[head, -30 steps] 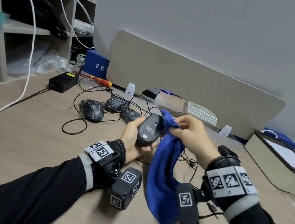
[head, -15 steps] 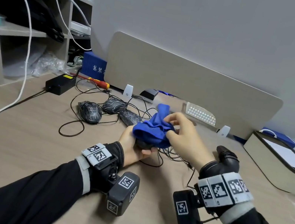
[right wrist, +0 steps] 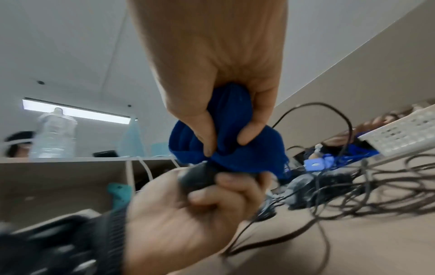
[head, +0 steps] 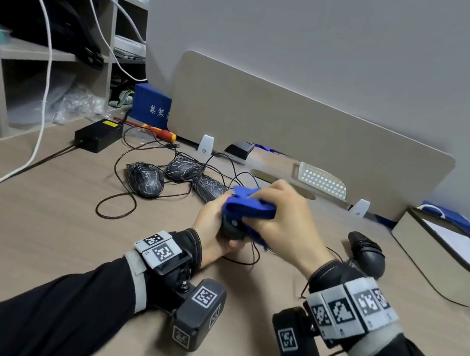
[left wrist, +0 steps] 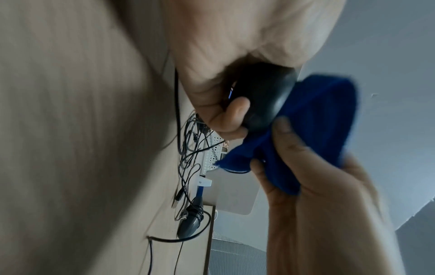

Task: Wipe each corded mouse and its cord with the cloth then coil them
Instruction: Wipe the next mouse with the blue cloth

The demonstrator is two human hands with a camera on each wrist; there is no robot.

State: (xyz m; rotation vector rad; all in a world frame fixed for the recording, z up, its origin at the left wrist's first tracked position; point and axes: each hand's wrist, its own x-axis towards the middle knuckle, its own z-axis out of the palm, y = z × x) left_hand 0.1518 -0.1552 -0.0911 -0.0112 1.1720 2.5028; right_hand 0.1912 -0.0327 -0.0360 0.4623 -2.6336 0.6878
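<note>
Gripping a black mouse (head: 231, 227), the left hand (head: 212, 230) is seen just above the desk (head: 31, 237), its fingers (right wrist: 231, 188) curled round the mouse body and the palm turned inward. The right hand (head: 284, 226) is held against the mouse from the other side, with a bunched blue cloth (head: 249, 206) clenched between thumb and fingers (right wrist: 249, 135) and pressed onto the upper part of the mouse. Both wrists are raised off the desk, the forearms converging toward the mouse.

Only the lower, rounded end of the mouse is left uncovered; it appears dark, smooth and slightly glossy in the left wrist view, though blurred. Its thin black cord (head: 245, 258) is seen trailing down from the mouse in a loose loop on the desk. The cloth is crumpled into thick folds, with one edge hanging below the right hand.

Beyond the held mouse, three dark mice (head: 145, 183) with pale scratch-like markings are lying close together among tangled cords. To the right of the held mouse, another black mouse (head: 365, 254) is resting on the desk, with cord wound round it.
</note>
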